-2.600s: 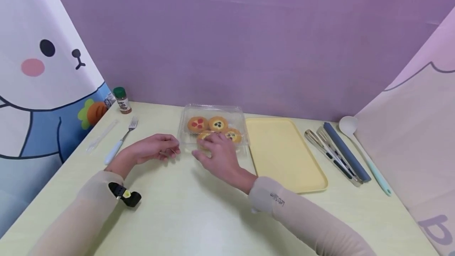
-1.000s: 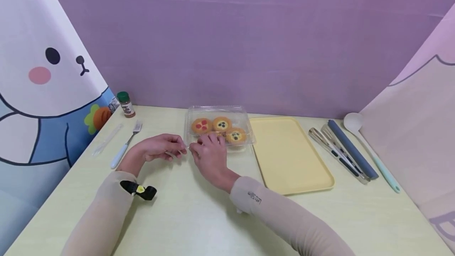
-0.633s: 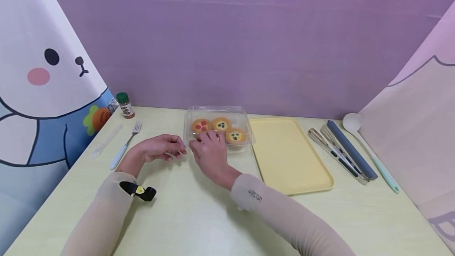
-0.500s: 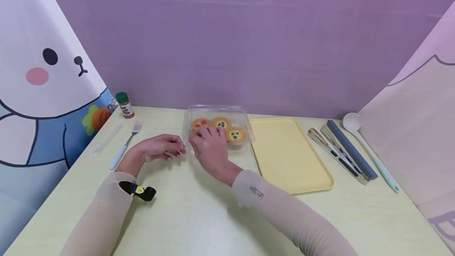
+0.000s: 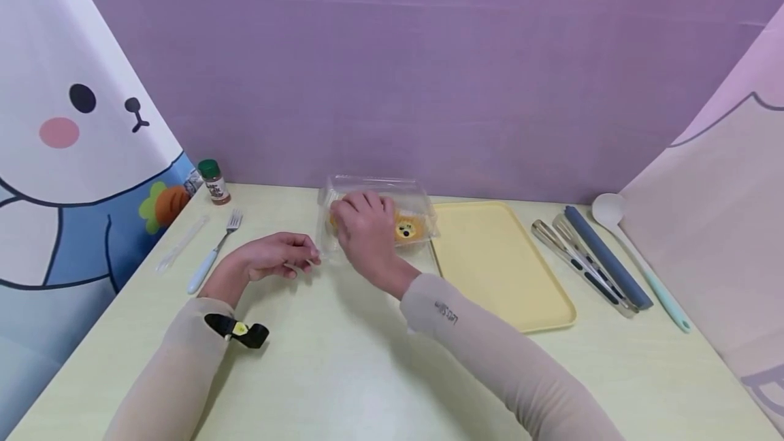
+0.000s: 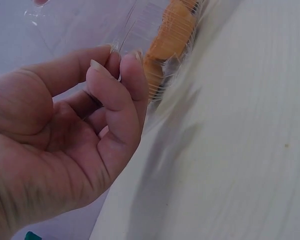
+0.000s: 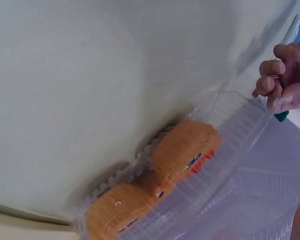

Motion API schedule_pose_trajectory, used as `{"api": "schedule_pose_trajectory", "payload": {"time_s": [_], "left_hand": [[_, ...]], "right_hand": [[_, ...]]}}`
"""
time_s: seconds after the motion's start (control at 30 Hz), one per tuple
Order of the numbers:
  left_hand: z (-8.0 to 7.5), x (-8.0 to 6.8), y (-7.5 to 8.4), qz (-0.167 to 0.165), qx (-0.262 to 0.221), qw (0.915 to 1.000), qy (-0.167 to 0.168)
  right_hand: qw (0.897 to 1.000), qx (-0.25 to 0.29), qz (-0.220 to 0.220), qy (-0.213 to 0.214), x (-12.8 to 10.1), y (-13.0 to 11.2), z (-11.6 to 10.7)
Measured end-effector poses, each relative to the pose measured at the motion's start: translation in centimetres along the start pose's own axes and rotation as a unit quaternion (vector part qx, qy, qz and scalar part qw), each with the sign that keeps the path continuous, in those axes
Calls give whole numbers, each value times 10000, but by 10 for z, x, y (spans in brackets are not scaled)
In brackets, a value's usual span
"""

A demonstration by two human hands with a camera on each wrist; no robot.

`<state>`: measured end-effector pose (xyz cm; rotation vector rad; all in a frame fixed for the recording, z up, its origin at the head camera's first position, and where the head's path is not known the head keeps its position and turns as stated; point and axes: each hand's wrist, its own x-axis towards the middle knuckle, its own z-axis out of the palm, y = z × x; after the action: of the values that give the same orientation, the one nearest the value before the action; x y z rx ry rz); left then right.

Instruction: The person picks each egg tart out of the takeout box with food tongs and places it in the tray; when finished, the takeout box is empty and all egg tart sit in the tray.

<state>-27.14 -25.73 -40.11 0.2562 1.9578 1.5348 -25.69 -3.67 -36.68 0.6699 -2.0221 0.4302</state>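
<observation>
A clear plastic clamshell box (image 5: 327, 246) stands at the back middle of the table, with several round toy-like tarts (image 5: 409, 229) inside, bearing red and dark toppings. My left hand (image 5: 278, 255) pinches the box's near left corner; in the left wrist view its thumb and fingertips (image 6: 132, 65) meet at the thin rim. My right hand (image 5: 367, 233) is over the box, fingers curled at the front edge of the lid (image 5: 392, 186). That lid is raised from the base at the front. Most of the tarts are hidden behind the right hand.
A yellow tray (image 5: 502, 271) lies right of the box. Farther right are metal tongs (image 5: 569, 260), a blue case (image 5: 606, 257) and a white ladle (image 5: 637, 257). At left are a fork (image 5: 214, 250), a clear plastic-wrapped utensil (image 5: 182, 243) and a green-capped shaker jar (image 5: 214, 182).
My right hand first reaches to the box's front edge, then moves up and back, and the lid's front rises with it. My left hand has shifted slightly right and stays at the corner.
</observation>
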Motion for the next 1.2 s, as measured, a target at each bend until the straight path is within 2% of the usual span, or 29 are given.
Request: {"api": "schedule_pose_trajectory", "payload": {"time_s": [0.23,0.47,0.57,0.77,0.87,1.03,1.1,1.2], "left_hand": [[-1,0,3,22,-1,10000,-6],[-3,-1,5,-2,-52,10000,9],[-4,-1,5,-12,-74,10000,25],[-2,3,5,21,32,10000,22],[-1,3,6,-30,110,9999,78],[-1,2,3,-68,196,9998,64],[0,1,1,-63,199,9998,49],[1,0,-2,-80,184,9998,39]], "right_hand": [[9998,-30,141,145,16,5,1],[9992,44,370,-152,28,9,-2],[9992,66,384,-121,34,10,-3],[9993,-51,382,11,62,8,-8],[9991,-109,341,-217,74,11,-8],[9957,-253,380,-802,76,21,-3],[9949,-253,390,-898,76,23,-1],[9959,-162,346,-824,75,24,3]]}}
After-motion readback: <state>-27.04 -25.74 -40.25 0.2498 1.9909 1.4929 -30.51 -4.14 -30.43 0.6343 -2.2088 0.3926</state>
